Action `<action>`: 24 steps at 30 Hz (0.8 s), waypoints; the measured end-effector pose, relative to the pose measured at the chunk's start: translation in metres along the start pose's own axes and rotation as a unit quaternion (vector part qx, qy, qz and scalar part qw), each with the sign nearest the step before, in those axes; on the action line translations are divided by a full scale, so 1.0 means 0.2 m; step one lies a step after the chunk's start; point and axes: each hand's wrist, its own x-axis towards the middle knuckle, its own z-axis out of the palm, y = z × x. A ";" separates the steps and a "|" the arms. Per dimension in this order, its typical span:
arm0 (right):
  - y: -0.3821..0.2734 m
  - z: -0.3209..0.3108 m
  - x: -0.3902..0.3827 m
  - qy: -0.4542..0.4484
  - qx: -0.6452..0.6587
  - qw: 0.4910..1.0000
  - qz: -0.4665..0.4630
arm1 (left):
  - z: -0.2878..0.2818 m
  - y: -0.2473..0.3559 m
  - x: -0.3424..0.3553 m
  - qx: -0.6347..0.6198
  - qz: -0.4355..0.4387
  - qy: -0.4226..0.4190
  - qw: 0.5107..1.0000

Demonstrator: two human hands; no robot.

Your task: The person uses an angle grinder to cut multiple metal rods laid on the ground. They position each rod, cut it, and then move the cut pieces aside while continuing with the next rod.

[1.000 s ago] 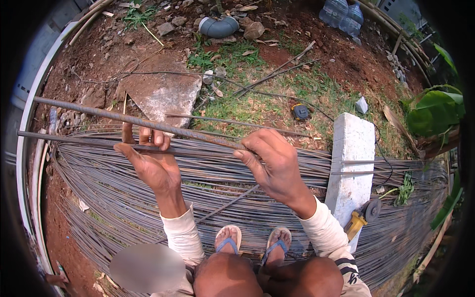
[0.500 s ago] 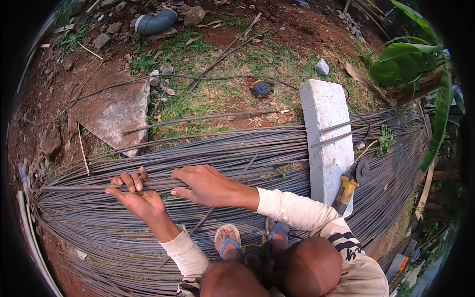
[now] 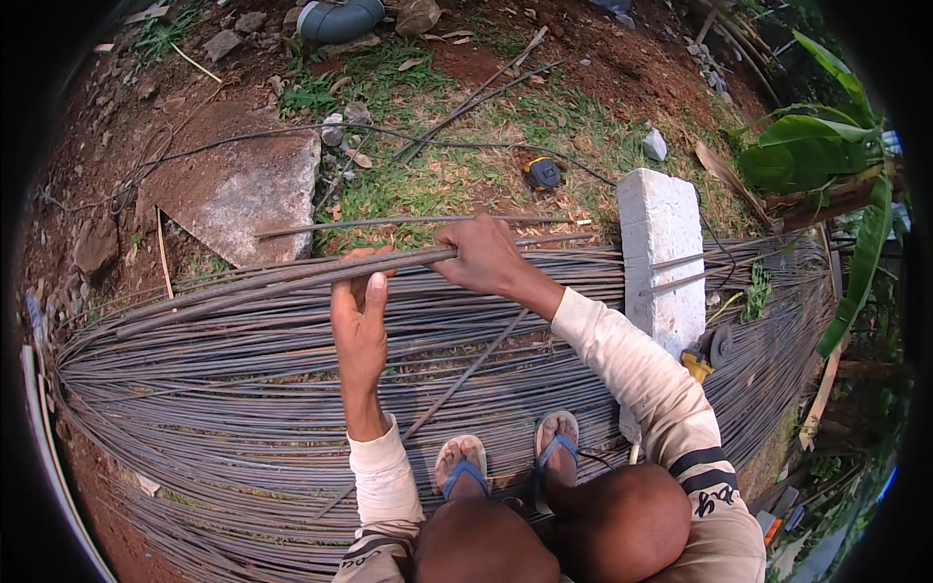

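My right hand (image 3: 484,255) is closed around the right end of a small bunch of brown steel rods (image 3: 238,287). Farther left along the same rods, my left hand (image 3: 360,316) cradles them, its thumb on the near side and fingertips showing beyond. The rods slant down to the left over a wide spread of long steel rods (image 3: 243,408) on the ground. Right of my right hand lies a long white block (image 3: 661,219), with two short rod pieces (image 3: 675,275) across it. A yellow angle grinder (image 3: 697,366) sits against the block, partly hidden by my right sleeve.
Beyond the rods, a yellow-and-black tape measure (image 3: 544,174) lies on the grass. A broken concrete slab (image 3: 262,194) is at the left, with a grey pipe elbow (image 3: 340,19) behind it. A dark cable (image 3: 437,145) crosses the ground. Banana leaves (image 3: 812,151) hang at the right.
Both hands have moved away from me and to the right, lifting the bunched rods toward the far side of the pile. My left hand has turned upright beneath them. The view has shifted slightly.
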 end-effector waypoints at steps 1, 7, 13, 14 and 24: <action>0.05 -0.02 0.02 0.024 -0.037 0.999 -0.001 | -0.01 -0.01 0.00 0.016 -0.003 -0.012 1.000; 0.44 -0.05 0.11 0.000 -0.066 0.993 0.095 | -0.18 -0.10 -0.02 0.067 -0.021 0.011 0.997; 0.72 0.16 0.24 0.021 -0.087 0.992 0.090 | -0.24 -0.08 -0.03 0.216 -0.007 0.024 0.976; 0.72 0.19 0.27 0.014 -0.085 0.991 0.100 | -0.22 -0.05 0.01 0.278 0.011 0.015 0.960; 0.38 0.31 0.49 -0.082 0.141 0.984 -0.074 | 0.00 0.04 0.71 0.699 0.146 -0.165 0.680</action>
